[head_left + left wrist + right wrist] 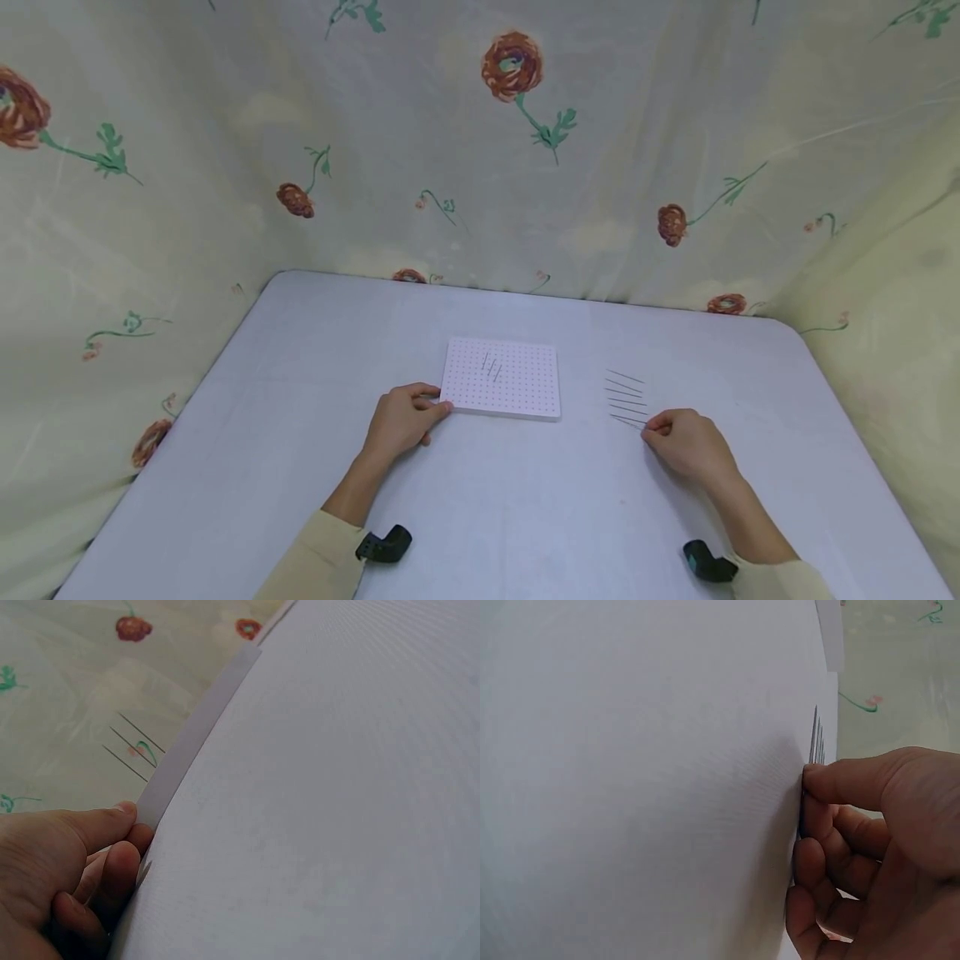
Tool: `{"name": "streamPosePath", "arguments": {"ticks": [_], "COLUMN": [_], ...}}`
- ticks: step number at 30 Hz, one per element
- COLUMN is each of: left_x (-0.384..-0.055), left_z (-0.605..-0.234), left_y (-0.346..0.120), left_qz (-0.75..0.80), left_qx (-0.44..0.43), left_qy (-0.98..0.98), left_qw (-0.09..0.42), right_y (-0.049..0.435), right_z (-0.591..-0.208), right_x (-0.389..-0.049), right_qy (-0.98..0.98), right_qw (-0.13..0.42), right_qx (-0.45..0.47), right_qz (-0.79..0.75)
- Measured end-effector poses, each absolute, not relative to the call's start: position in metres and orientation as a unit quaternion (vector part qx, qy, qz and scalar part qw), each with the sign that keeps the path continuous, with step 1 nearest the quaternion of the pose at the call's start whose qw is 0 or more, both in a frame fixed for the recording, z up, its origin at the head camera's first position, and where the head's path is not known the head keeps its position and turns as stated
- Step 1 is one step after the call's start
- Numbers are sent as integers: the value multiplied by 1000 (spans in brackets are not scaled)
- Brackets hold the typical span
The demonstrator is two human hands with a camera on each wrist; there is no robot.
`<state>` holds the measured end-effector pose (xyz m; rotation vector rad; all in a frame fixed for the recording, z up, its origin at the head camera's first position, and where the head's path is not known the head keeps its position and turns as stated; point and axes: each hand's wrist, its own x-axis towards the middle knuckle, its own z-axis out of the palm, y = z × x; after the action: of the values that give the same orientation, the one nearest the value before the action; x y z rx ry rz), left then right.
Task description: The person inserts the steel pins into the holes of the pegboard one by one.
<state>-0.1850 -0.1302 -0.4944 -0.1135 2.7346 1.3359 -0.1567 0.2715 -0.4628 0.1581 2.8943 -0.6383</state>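
A white board with rows of small holes (525, 383) lies flat on the table. Three thin dark pins (492, 365) stand in it left of its middle; the left wrist view shows these pins (133, 747) rising above the board's edge. My left hand (401, 421) holds the board's near left corner between thumb and fingers. To the right of the board, several loose pins (626, 391) lie in a column. My right hand (690, 446) pinches the right end of the nearest pin (628, 424) between thumb and forefinger. In the right wrist view the fingertips partly hide the pins (814, 735).
A white cloth covers the table (510, 492). Behind it and at both sides hangs a pale curtain (420, 108) with printed flowers. Each wrist wears a dark strapped device, one on the left (385, 544) and one on the right (708, 562).
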Motion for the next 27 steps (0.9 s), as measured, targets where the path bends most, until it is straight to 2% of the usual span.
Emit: {"name": "streamPosePath", "arguments": {"ticks": [8, 18, 27], "left_x": [-184, -184, -184], "left_z": [-495, -494, -494], "left_y": [-130, -131, -132], "left_qz": [438, 448, 446], "left_qx": [-37, -32, -32], "left_qy": [897, 892, 893], "left_qw": [51, 54, 50], "right_y": [271, 273, 271], "right_z": [-463, -465, -465], "right_x": [-161, -160, -161], "right_qy": [973, 977, 965], "right_qw": [111, 105, 81], "right_qx": [31, -2, -10], "right_qz": [-201, -183, -249]}}
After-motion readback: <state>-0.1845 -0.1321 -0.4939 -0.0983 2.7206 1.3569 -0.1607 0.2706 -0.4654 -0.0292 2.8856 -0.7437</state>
